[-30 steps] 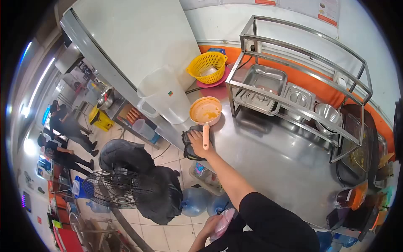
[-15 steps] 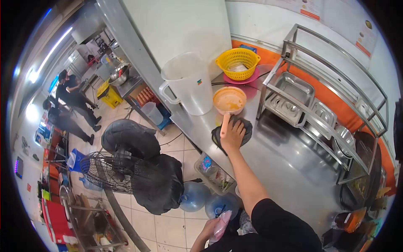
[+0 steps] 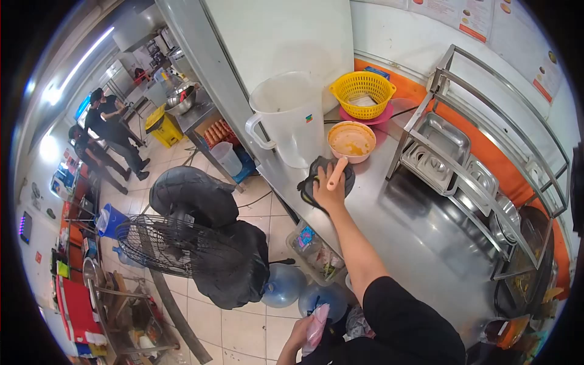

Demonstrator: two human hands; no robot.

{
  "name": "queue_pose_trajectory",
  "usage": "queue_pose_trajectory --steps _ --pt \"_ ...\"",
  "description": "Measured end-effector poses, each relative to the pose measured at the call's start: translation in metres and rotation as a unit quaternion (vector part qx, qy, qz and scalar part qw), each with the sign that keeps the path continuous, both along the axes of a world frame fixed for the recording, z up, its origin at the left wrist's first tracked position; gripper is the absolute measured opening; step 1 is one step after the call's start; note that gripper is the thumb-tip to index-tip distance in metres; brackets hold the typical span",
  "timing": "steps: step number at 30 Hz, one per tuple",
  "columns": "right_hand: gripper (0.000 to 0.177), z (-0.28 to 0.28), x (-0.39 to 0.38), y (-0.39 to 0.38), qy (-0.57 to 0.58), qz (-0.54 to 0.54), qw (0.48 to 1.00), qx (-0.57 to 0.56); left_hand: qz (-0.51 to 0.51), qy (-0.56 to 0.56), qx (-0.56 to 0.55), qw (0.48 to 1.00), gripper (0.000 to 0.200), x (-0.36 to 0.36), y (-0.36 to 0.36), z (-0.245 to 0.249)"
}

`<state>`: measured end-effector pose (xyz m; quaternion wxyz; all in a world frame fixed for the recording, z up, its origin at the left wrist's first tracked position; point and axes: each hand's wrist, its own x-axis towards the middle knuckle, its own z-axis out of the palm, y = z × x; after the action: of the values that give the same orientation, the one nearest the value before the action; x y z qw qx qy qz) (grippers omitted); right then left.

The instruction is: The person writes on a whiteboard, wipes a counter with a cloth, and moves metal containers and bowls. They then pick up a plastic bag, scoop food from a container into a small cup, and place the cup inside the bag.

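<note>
Since the earlier frame, the right hand (image 3: 328,191) has slid the dark cloth (image 3: 309,182) toward the near edge of the steel counter (image 3: 413,231). The pan handle (image 3: 337,172), which then lay to the left of the hand, now crosses the fingertips. The right hand lies palm-down on the cloth, with the fingers stretched over it and not closed into a fist. Part of the cloth is bunched to the left of the hand.

Just beyond the fingers stands the small pan (image 3: 351,141), its inside smeared with orange sauce. Beyond the hand and to its left is a translucent white jug (image 3: 292,118), which bears a small coloured label too small to read. Farther beyond the pan, a yellow basket (image 3: 362,94) sits on a pink dish (image 3: 367,117). To the right of the hand is a steel rack (image 3: 486,115) holding steel trays (image 3: 441,137). Posters (image 3: 474,18) on the wall carry red print that cannot be read.

The left hand (image 3: 298,337) is held low beside the body, well behind the right hand. It is closed around a pinkish plastic bag (image 3: 316,325).

Below the counter edge are a clear tub (image 3: 313,252) with an illegible label, two blue water bottles (image 3: 283,283) and a floor fan (image 3: 164,243). Two co-workers (image 3: 112,125) stand far to the left.
</note>
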<state>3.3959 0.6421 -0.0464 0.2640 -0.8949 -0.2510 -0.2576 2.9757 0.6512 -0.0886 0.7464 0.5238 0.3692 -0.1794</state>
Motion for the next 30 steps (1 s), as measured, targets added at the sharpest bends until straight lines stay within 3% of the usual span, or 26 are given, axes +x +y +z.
queue_pose_trajectory --steps 3,5,7,9,10,11,13,16,19,20,21,22,23,25,26,28,29,30 --pt "0.048 -0.002 -0.033 -0.012 0.018 0.112 0.993 -0.041 0.008 -0.004 0.006 1.0 0.036 -0.009 -0.004 -0.038" --pt "0.048 0.015 -0.027 -0.022 0.06 0.09 0.993 -0.037 0.004 0.013 0.03 0.999 0.037 -0.009 -0.003 -0.042" --pt "0.047 0.008 -0.005 -0.008 0.035 0.006 0.999 0.015 0.002 0.014 -0.021 1.0 0.038 -0.006 -0.003 -0.03" --pt "0.044 0.005 -0.008 0.023 0.063 -0.059 0.996 0.002 -0.001 0.017 -0.02 1.0 0.037 -0.016 -0.003 -0.055" --pt "0.04 0.008 -0.017 0.035 0.095 -0.019 0.995 -0.02 0.001 0.019 -0.021 1.0 0.037 -0.018 -0.003 -0.065" --pt "0.038 0.017 -0.022 0.038 0.153 0.101 0.981 -0.067 -0.003 0.018 -0.022 1.0 0.037 -0.016 -0.003 -0.07" --pt "0.037 0.006 -0.022 0.034 0.043 0.267 0.962 -0.046 -0.036 -0.007 0.009 0.999 0.034 -0.02 -0.008 -0.065" --pt "0.037 0.003 -0.024 0.002 0.042 0.267 0.962 -0.026 -0.042 0.007 -0.003 0.999 0.035 -0.006 -0.011 -0.031" --pt "0.037 0.003 -0.039 -0.055 0.041 0.175 0.982 -0.053 -0.016 -0.014 0.011 1.0 0.036 0.006 -0.01 -0.013" --pt "0.036 0.02 -0.029 -0.075 0.101 0.161 0.981 -0.034 -0.016 -0.014 0.01 1.0 0.036 0.008 -0.007 -0.015" --pt "0.036 0.026 -0.021 -0.092 0.103 0.058 0.99 -0.079 -0.026 -0.012 -0.003 1.0 0.035 0.007 -0.002 -0.021" --pt "0.038 0.018 -0.001 -0.107 0.104 0.01 0.994 -0.04 -0.036 -0.009 -0.014 0.999 0.035 0.002 0.002 -0.023" --pt "0.04 0.0 0.014 -0.114 0.017 -0.064 0.998 -0.025 -0.037 -0.01 -0.016 0.999 0.035 0.0 0.004 -0.021" --pt "0.04 -0.005 0.005 -0.091 0.037 -0.163 0.985 -0.047 -0.004 -0.013 -0.096 0.995 0.034 0.001 0.001 -0.016" --pt "0.039 0.001 -0.016 -0.076 0.08 -0.135 0.985 -0.065 0.017 0.016 -0.093 0.995 0.034 0.007 -0.006 -0.008" --pt "0.037 0.024 -0.057 -0.057 0.215 0.047 0.967 -0.125 0.0 0.002 -0.098 0.995 0.035 0.015 -0.014 -0.011" --pt "0.038 0.003 -0.08 -0.061 0.059 0.142 0.986 -0.071 -0.008 -0.012 -0.097 0.995 0.036 0.017 -0.016 -0.015" --pt "0.038 0.007 -0.092 -0.076 0.062 0.154 0.984 -0.06 -0.019 -0.007 -0.094 0.995 0.037 0.019 -0.016 -0.022"
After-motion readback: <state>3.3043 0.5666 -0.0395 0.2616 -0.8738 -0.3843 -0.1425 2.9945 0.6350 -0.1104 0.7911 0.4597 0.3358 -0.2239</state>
